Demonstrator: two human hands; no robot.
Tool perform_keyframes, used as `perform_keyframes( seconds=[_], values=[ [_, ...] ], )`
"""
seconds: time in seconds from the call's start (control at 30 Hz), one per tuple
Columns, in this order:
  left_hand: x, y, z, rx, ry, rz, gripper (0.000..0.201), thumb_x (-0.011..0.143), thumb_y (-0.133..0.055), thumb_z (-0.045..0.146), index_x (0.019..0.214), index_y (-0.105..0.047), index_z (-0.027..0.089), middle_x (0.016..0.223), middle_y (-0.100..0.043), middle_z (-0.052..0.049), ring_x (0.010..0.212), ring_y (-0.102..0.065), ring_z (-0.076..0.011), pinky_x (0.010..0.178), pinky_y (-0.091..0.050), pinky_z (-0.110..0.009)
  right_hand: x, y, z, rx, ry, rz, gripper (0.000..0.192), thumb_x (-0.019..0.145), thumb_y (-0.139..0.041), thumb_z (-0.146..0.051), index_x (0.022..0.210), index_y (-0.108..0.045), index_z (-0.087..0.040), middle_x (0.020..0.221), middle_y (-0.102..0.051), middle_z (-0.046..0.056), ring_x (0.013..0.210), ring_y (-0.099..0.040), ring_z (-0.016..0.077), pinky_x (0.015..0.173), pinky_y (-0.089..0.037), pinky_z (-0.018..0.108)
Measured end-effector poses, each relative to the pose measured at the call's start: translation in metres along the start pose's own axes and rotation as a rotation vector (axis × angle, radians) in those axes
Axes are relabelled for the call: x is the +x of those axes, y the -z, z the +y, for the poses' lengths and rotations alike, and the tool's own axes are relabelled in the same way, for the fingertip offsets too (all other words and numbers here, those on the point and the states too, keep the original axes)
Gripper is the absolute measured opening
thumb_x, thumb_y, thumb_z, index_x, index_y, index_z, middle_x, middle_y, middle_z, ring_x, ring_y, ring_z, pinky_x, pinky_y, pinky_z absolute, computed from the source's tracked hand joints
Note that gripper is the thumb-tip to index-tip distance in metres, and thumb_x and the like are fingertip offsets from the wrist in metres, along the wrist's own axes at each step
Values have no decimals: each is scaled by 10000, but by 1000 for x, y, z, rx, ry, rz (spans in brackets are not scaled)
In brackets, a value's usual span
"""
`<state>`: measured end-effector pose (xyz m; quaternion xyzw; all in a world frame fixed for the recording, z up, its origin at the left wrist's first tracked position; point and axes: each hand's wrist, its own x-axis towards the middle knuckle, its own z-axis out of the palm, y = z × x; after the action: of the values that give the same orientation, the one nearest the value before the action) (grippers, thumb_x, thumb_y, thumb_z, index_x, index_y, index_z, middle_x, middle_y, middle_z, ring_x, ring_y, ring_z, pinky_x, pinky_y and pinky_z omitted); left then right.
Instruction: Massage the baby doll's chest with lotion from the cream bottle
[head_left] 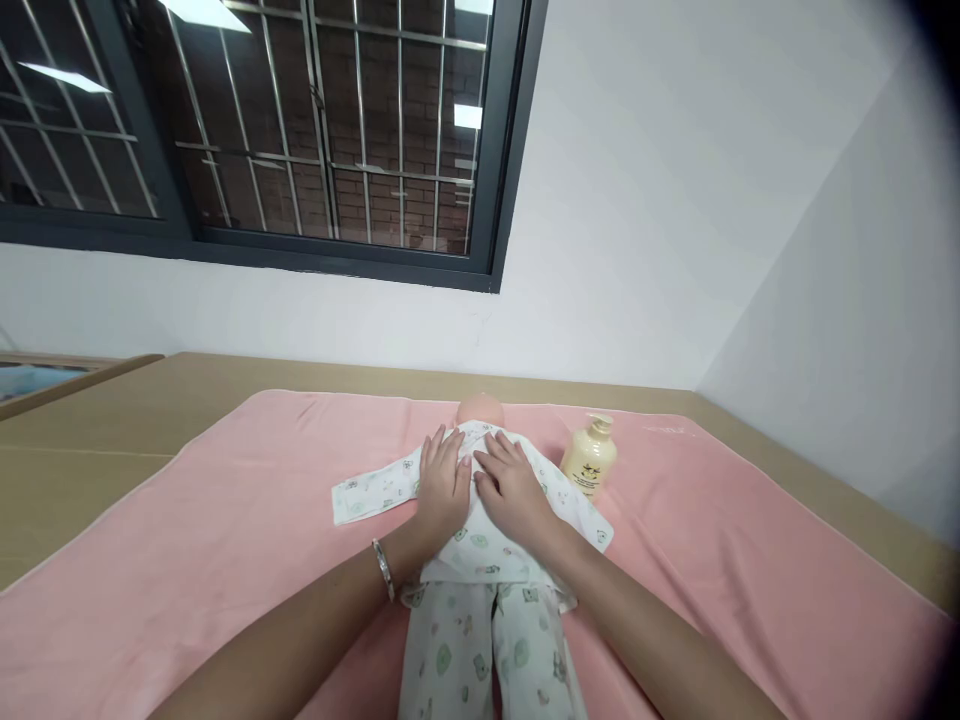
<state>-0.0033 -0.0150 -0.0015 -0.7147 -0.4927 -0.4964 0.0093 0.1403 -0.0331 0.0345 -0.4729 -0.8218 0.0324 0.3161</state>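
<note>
A baby doll lies on a pink sheet [247,550], its head [481,409] toward the wall. It wears a white printed top [487,552] and matching trousers [454,640]. My left hand [444,483], a silver bangle at its wrist, rests flat on the left side of the doll's chest with fingers extended. On the right side of the chest lies my right hand [514,490], fingers spread. Neither hand grips anything. Both sleeves of the top stretch out sideways; the doll's own hands do not show.
A cream pump bottle [591,458] stands on the sheet just right of the doll's shoulder. The sheet covers a tan table top [97,470] that meets a white wall [637,200]. A dark-framed barred window [322,130] is at upper left.
</note>
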Motion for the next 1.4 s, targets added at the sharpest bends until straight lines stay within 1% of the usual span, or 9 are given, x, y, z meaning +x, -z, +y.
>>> perform_keyframes(
  seconds=[0.17, 0.4, 0.57, 0.73, 0.9, 1.03, 1.17, 1.3, 1.4],
  values=[
    [0, -1, -1, 16, -8, 6, 420, 985, -294, 290, 1334, -481, 149, 1375, -540, -118, 1393, -336, -269, 1156, -232, -546, -1, 0, -3, -11, 26, 43, 373, 907, -437, -181, 1233, -617, -186, 1484, -421, 108, 1432, -248, 277, 1146, -215, 526],
    [1, -1, -1, 42, -15, 27, 415, 978, -302, 285, 1312, -501, 141, 1358, -556, -120, 1410, -303, -275, 1159, -207, -556, 0, 3, 0, -10, -2, 67, 458, 923, -418, -208, 1368, -501, -141, 1489, -413, 112, 1431, -248, 260, 1170, -165, 506],
    [2, 1, 1, 55, 12, -3, 405, 963, -333, 289, 1298, -527, 169, 1359, -559, -113, 1413, -300, -285, 1161, -198, -563, 2, 14, -2, -36, -35, -167, 492, 952, -413, -309, 1421, -440, -160, 1525, -345, 132, 1440, -214, 303, 1146, -184, 547],
    [4, 4, 1, 148, 3, -92, 392, 940, -384, 295, 1277, -560, 201, 1461, -455, -118, 1448, -210, -313, 1155, -179, -604, 5, 61, -1, -31, -67, -188, 569, 916, -465, -328, 1456, -382, -171, 1554, -271, 145, 1447, -195, 303, 1148, -167, 549],
    [6, 10, 20, 151, 9, -162, 446, 927, -434, 348, 1331, -526, 184, 1548, -304, -146, 1468, -104, -348, 1150, -119, -639, 3, 133, 17, 37, -163, 47, 545, 945, -414, -361, 1462, -382, -193, 1556, -283, 106, 1452, -196, 245, 1173, -157, 479],
    [7, 10, 61, -148, 79, -265, 455, 933, -429, 398, 1340, -520, 216, 1562, -296, -83, 1479, -83, -298, 1178, -100, -586, -3, 175, 40, 49, -301, 193, 539, 953, -369, -341, 1457, -390, -151, 1542, -310, 110, 1434, -256, 236, 1161, -225, 441],
    [28, -2, 102, -727, 404, -349, 432, 914, -463, 445, 1289, -566, 257, 1503, -412, -52, 1445, -248, -262, 1192, -182, -488, -10, 196, 53, 35, -390, 189, 513, 953, -325, -282, 1440, -423, -153, 1485, -422, 87, 1386, -361, 230, 1124, -306, 400],
    [73, -21, 122, -1416, 861, -434, 566, 927, -347, 488, 1320, -499, 110, 1425, -479, -194, 1324, -465, -246, 1088, -399, -389, -8, 193, 58, 38, -400, 107, 490, 942, -310, -242, 1388, -491, -149, 1409, -519, 100, 1303, -474, 238, 1027, -404, 356],
    [101, -34, 126, -1657, 1053, -388, 653, 932, -282, 507, 1394, -375, 55, 1434, -438, -245, 1270, -520, -264, 956, -507, -368, 0, 177, 61, 8, -386, 44, 464, 933, -313, -217, 1322, -545, -113, 1341, -574, 137, 1231, -537, 242, 960, -433, 326]
  ],
)
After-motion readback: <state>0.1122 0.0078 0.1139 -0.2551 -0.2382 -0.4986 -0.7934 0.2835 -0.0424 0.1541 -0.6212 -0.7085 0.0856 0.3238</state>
